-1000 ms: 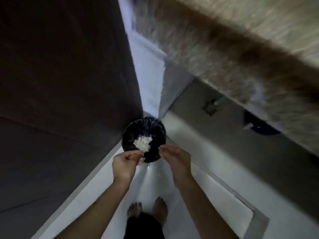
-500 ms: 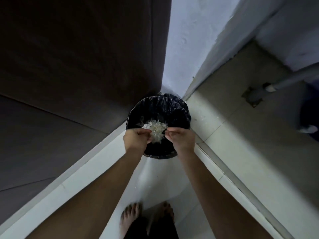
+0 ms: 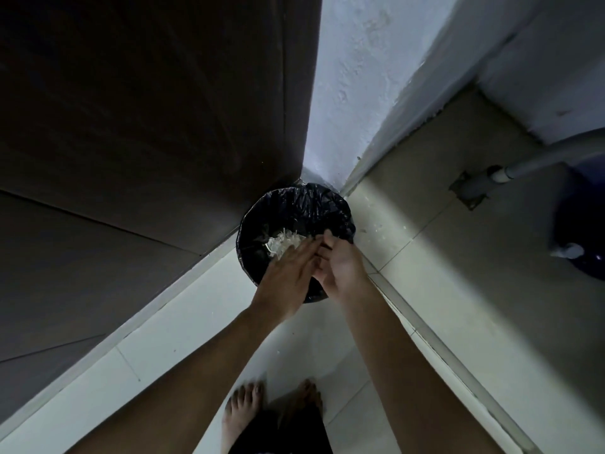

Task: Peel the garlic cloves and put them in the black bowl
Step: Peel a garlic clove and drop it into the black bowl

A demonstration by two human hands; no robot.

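Note:
A round bin lined with a black bag (image 3: 294,208) stands on the floor in the corner below me. A pile of pale garlic skins (image 3: 283,243) lies inside it. Both hands hover over the bin's near side. My left hand (image 3: 288,273) has straight fingers laid flat against the fingers of my right hand (image 3: 340,267), whose palm faces up. Neither hand holds anything that I can see. No garlic cloves and no black bowl are in view.
A dark wooden door (image 3: 147,126) fills the left side and a white wall (image 3: 353,86) meets it behind the bin. A grey pipe (image 3: 510,168) and a dark blue container (image 3: 582,224) sit at right. Bits of skin (image 3: 376,229) lie on the tiles. My bare feet (image 3: 271,411) stand below.
Both hands pinched a clump of skins over the bin; now the skins lie in the bin, the fingers are straight and the hands touch each other.

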